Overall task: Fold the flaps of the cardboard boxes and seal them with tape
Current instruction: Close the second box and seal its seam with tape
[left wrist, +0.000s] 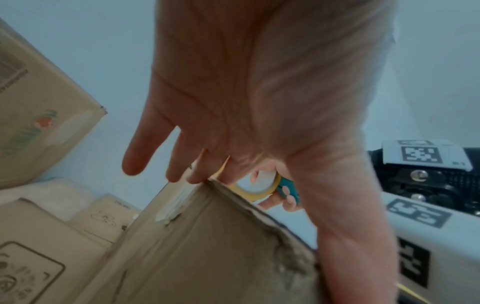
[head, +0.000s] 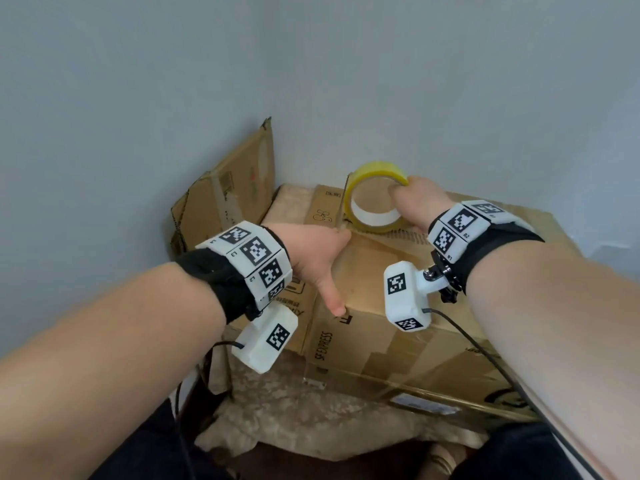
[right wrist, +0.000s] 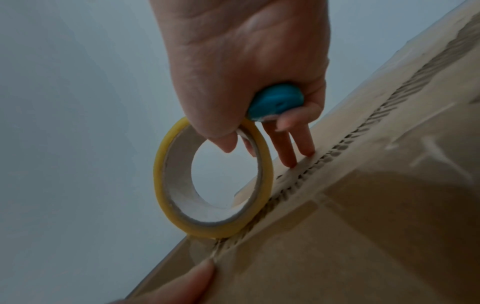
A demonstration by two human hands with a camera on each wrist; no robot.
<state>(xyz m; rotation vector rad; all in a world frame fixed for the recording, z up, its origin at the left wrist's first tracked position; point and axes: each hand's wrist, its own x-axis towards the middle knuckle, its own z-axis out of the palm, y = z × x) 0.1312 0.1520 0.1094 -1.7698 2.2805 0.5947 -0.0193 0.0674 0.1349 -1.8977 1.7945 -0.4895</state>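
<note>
- Up top, the right hand grips a yellow tape roll, thumb through its core and fingers curled over the rim; the roll stands on edge on the closed cardboard box
- Tucked in the same right palm is a blue-green object, too hidden to name; two right fingers reach down straight and touch the box top beside the torn, corrugated seam
- At the box's far left corner the left hand lies flat with its fingers straight, pressing the box top, thumb spread toward the near edge; it holds nothing
- A strip of tape runs from the roll down to the left fingertips at that corner
- The two hands are apart, the roll between them
- Printed letters show on the box's near side; another cardboard box leans against the grey wall behind on the left, and a smaller box sits just beside the main one
- Both wrists wear white marker bands and small white cameras with black cables; dark trousers show at the bottom of the head view
</note>
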